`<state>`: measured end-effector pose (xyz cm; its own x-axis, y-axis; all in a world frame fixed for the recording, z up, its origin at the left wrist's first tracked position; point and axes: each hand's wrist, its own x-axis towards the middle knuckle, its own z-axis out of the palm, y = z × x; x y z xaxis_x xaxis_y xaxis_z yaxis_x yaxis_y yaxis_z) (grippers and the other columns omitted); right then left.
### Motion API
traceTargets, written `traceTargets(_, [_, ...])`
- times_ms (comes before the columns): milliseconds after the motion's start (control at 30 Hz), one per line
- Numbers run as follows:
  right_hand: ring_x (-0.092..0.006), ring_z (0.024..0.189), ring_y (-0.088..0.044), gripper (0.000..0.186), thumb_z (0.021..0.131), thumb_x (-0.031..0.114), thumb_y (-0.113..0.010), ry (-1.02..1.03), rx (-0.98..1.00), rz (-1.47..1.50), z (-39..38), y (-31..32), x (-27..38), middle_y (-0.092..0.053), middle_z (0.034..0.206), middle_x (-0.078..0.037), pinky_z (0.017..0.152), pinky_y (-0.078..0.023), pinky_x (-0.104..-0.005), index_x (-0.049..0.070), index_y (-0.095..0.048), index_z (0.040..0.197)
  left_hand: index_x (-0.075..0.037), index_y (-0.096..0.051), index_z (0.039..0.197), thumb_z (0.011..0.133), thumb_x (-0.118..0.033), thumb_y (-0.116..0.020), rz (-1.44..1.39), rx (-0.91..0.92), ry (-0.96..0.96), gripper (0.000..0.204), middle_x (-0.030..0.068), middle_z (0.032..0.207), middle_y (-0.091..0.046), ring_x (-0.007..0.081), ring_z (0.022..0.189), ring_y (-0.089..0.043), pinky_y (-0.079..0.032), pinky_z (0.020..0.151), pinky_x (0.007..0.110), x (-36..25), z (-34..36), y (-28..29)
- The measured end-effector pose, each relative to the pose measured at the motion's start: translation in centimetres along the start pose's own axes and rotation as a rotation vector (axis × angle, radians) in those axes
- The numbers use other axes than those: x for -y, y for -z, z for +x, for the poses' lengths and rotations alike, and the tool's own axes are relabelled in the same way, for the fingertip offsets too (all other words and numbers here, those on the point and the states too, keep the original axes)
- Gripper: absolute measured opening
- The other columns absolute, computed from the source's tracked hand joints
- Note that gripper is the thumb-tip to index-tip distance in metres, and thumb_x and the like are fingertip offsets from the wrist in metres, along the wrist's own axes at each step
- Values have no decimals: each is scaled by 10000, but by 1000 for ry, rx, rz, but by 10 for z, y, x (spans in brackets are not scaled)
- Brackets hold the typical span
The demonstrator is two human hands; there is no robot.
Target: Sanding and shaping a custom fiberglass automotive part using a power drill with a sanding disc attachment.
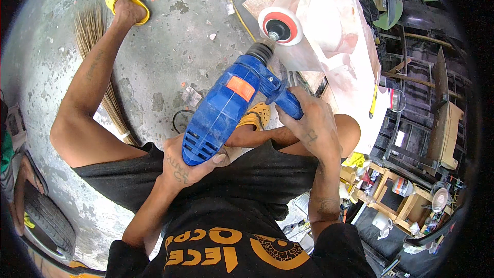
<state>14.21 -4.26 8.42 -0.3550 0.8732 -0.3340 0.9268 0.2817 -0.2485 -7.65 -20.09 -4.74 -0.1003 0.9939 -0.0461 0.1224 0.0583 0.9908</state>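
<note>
Black shirt cloth point(221, 216) is nearest, below the blue drill point(218, 105). Wrapped around the drill's rear end is the left hand point(181, 167), its trigger area hidden; the right hand point(316, 126) clasps the drill's side handle point(289, 103). Fitted ahead of the drill's chuck point(261, 51) is a round white-and-red pad point(292, 24), overlapping a whitish, dust-smudged sheet point(337, 31) to the drill's right; whether they touch, I cannot tell. Beneath the drill shows a yellow clog point(254, 117). Left of it, a broom point(113, 105) lies on grey concrete floor point(170, 46); farther right of it, a slim yellow tool point(373, 102).
</note>
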Motion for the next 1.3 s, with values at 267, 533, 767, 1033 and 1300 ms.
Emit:
traceTargets(267, [-411, 749, -685, 331, 861, 215, -774, 18, -22, 28, -12, 2, -17, -667, 794, -229, 697, -521, -440, 29, -669, 1115, 7, -715, 977, 770, -334, -895, 52, 2, -100, 437, 152, 813, -734, 277, 689, -750, -591, 650, 370, -2, -9, -16])
traceTargets(533, [-412, 740, -677, 332, 860, 216, -776, 33, -43, 26, -21, 6, -24, -669, 802, -225, 693, -518, -443, 32, -663, 1112, 12, -706, 970, 751, -301, -900, -37, 13, -25, 429, 155, 825, -737, 280, 701, -755, -598, 655, 366, -11, -14, -25])
traceTargets(767, [-421, 762, -690, 349, 854, 218, -782, 83, -51, 29, -15, 6, -21, -674, 814, -234, 709, -532, -451, 34, -657, 1123, 6, -706, 978, 763, -325, -891, 21, -18, -73, 435, 145, 822, -734, 275, 703, -755, -602, 655, 365, -10, -14, -25])
traceTargets(1033, [-411, 798, -700, 286, 878, 213, -724, 143, -27, 13, 2, 3, -13, -708, 863, -200, 728, -543, -498, 46, -668, 1103, -19, -721, 981, 796, -442, -860, 54, -65, -17, 482, 127, 790, -736, 268, 694, -759, -596, 648, 362, 0, -9, -17])
traceTargets(1300, [-434, 805, -696, 388, 850, 219, -785, 132, -25, 7, -3, -6, -21, -684, 848, -247, 735, -534, -477, 9, -652, 1148, -16, -722, 980, 799, -420, -864, 70, -47, -62, 465, 127, 792, -733, 262, 681, -752, -589, 635, 357, 6, -10, -21])
